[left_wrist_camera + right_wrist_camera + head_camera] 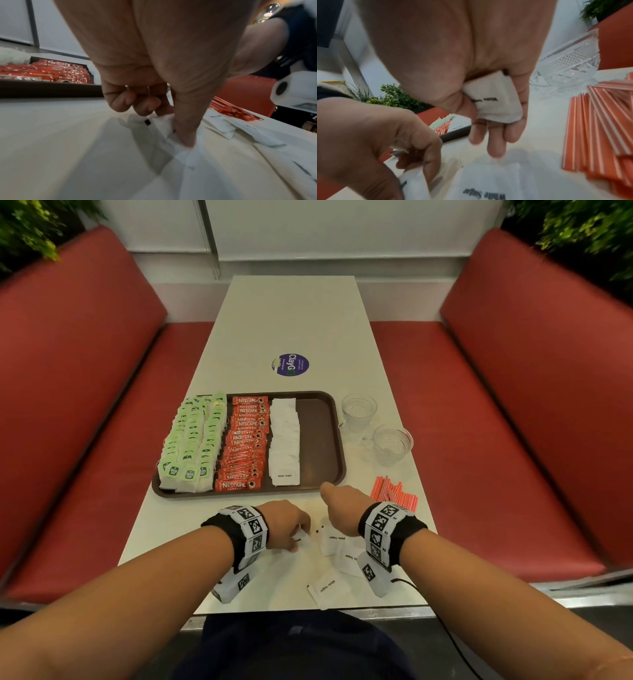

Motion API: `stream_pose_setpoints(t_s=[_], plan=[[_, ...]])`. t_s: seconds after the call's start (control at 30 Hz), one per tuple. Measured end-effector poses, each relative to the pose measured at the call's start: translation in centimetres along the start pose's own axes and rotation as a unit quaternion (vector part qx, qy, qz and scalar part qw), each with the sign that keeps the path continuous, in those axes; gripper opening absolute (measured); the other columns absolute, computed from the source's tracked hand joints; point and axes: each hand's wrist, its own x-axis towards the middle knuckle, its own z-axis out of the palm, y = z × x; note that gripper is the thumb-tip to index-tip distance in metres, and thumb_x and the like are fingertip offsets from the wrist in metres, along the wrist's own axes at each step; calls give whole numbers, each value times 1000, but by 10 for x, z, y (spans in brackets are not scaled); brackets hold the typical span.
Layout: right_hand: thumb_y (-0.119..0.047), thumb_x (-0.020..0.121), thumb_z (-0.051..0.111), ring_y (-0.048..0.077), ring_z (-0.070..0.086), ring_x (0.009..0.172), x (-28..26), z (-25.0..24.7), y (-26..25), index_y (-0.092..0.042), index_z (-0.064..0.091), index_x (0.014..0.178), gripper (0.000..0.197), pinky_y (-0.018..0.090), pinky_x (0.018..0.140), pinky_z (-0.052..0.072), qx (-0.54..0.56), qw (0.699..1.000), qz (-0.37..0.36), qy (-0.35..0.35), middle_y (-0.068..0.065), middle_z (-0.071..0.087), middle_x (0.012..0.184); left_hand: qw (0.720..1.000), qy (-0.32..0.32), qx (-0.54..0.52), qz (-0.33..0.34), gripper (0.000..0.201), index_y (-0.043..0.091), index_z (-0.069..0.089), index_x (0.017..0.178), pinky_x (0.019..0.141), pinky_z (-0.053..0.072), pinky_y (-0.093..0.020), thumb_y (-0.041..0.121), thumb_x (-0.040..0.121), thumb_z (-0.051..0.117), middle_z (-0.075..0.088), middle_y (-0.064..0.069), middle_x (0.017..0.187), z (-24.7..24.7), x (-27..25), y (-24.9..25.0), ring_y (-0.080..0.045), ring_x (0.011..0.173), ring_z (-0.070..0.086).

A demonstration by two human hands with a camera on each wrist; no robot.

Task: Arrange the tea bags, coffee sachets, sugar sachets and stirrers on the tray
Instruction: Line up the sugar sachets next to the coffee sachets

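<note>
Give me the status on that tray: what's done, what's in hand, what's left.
Done: tea bags, coffee sachets and a sugar row lie on the tray. In hand: the right hand holds a sugar sachet; the left hand pinches another. Left: loose sachets and stirrers on the table.

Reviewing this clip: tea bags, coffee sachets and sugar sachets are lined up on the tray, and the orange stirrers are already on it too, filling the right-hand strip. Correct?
Not quite. The orange stirrers lie on the table beside the tray, whose right-hand strip is bare, as the head view shows. The tea bags, coffee sachets and sugar sachets are lined up on it.
</note>
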Motion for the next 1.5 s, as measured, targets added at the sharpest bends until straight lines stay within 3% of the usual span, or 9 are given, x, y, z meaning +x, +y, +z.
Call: stream_pose_setpoints(t_s=[0.23, 0.37, 0.53, 0.63, 0.93, 1.1, 1.2, 1.33, 1.5], plan=[[-18, 89, 53, 19, 54, 78, 16, -5, 1, -17, 53, 109, 19, 31, 68, 42, 82, 995, -49, 42, 1, 59, 87, 980, 193, -49, -4, 32, 24, 63, 104, 71, 50, -31, 51, 87, 62, 64, 7, 87, -18, -8, -23, -15, 79, 60], [-18, 83, 61, 6, 48, 70, 27, -12, 1, -29, 52, 89, 16, 23, 68, 37, 116, 984, -108, 77, -14, 51, 79, 954, 283, -100, -5, 33, 22, 67, 93, 69, 48, -35, 54, 86, 66, 63, 6, 81, -26, -9, -32, -15, 76, 56], [-24, 84, 65, 17, 54, 81, 38, -24, -4, -24, 58, 90, 10, 28, 70, 43, 147, 975, -134, 97, -4, 54, 89, 910, 371, -186, -9, 23, 23, 68, 95, 67, 39, -32, 45, 89, 67, 55, 10, 80, -29, -10, -40, -10, 74, 49], [-34, 89, 65, 18, 56, 80, 48, -26, -5, -19, 63, 89, 15, 33, 72, 47, 138, 970, -149, 131, -2, 56, 89, 897, 376, -234, -18, 21, 26, 64, 94, 66, 47, -34, 46, 89, 66, 60, 4, 80, -31, -9, -44, -12, 73, 55], [-29, 95, 61, 18, 58, 80, 67, -33, -13, -14, 67, 99, 16, 34, 73, 49, 110, 980, -130, 107, -1, 61, 88, 891, 348, -288, -42, 14, 35, 65, 90, 68, 53, -34, 31, 84, 77, 66, 4, 77, -42, -6, -68, -15, 69, 60], [-16, 96, 49, 19, 59, 65, 73, -33, -10, -16, 44, 108, 13, 31, 57, 49, 191, 971, -69, 123, 5, 63, 83, 876, 345, -314, -125, 27, 34, 57, 93, 69, 51, -28, 26, 80, 80, 64, 5, 76, -34, 7, -83, -13, 68, 59], [-13, 95, 47, 15, 48, 60, 74, -34, -5, -14, 37, 95, 10, 28, 55, 39, 203, 969, -62, 124, 2, 52, 75, 893, 296, -309, -138, 32, 34, 53, 95, 70, 50, -28, 27, 80, 81, 62, 5, 76, -28, 16, -85, -13, 70, 60], [-14, 91, 51, 19, 45, 64, 76, -36, -2, -13, 43, 72, 21, 35, 63, 43, 178, 975, -37, 127, 1, 49, 68, 901, 278, -297, -150, 34, 31, 53, 96, 69, 49, -29, 29, 79, 82, 65, 5, 74, -24, 24, -83, -12, 70, 62], [-17, 91, 53, 29, 68, 73, 78, -34, 6, -15, 43, 69, 24, 43, 67, 56, 201, 971, -43, 125, 12, 64, 73, 911, 306, -224, -165, 38, 31, 53, 97, 73, 49, -29, 37, 75, 83, 60, 11, 85, -24, 27, -84, -12, 79, 58]])
